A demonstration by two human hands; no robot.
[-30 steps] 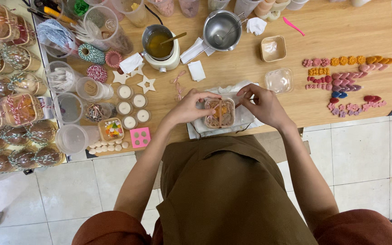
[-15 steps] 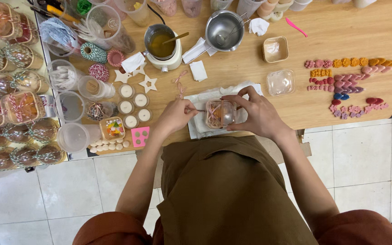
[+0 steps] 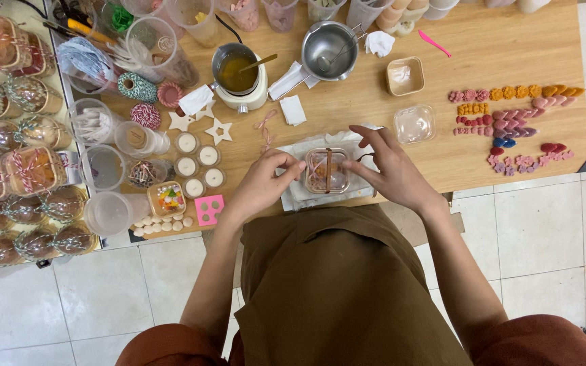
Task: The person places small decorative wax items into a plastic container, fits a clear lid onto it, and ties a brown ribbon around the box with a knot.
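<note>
The person wears an olive-brown apron [image 3: 337, 291] that covers the whole front of the body, its cloth plain and matte, with soft folds running down from a pleat near the upper edge. Under it shows a rust-red garment [image 3: 537, 339], visible at both lower corners of the view as rounded patches of heavier fabric. Both arms are bare from above the elbow to the fingertips; no sleeves, cuffs, watch or bracelet show on them. The left hand [image 3: 262, 186] and the right hand [image 3: 391, 169] carry no gloves, and no rings can be made out on the fingers at this size
</note>
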